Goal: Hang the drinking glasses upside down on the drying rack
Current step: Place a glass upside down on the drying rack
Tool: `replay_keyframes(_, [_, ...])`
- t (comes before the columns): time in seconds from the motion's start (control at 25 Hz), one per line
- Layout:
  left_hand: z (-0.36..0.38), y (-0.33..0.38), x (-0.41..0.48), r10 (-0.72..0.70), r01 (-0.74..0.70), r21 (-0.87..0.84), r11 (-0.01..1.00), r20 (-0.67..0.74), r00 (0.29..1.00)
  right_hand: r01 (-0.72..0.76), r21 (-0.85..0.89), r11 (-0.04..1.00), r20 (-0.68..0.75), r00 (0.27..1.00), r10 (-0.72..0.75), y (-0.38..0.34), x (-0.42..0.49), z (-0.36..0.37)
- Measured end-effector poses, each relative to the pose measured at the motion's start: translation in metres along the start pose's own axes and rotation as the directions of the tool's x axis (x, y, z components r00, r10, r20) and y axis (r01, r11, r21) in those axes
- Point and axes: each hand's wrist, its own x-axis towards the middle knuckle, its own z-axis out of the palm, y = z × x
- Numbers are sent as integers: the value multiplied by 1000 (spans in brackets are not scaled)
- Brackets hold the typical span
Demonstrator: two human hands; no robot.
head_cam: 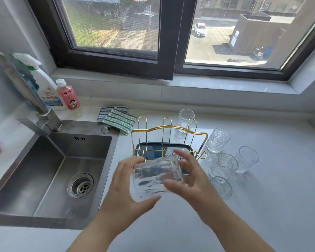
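Both hands held one glass at lower center, in front of the gold rack. Left hand and right hand had fingers spread around it; it looked tilted, kinda blurry. Other glasses stood to the right.

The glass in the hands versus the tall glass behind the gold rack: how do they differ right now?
The held glass is gripped between both hands, left hand and right hand, tipped on its side in the air; the tall glass stands upright on the counter behind the rack, untouched. The held glass is motion-blurred; the tall glass looks sharp. Both are clear textured glass.
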Motion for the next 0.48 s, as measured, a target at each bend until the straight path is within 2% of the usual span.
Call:
replay_keyframes(0.08, [-3,4,9,78,-69,138,988,-63,995,159,-277,948,-22,985,-172,-16,6,15])
replay_keyframes(0.2, [-5,2,26,109,-87,138,987,-159,981,266,-518,813,-35,943,-331,-26,20,41])
replay_keyframes(0.32, [-9,-13,43,12,-2,49,999,-216,976,242,-512,824,-10,958,-287,-19,41,52])
replay_keyframes(0.48, [-4,-37,55,-133,118,-90,989,-175,975,175,-469,866,12,981,-192,3,65,57])
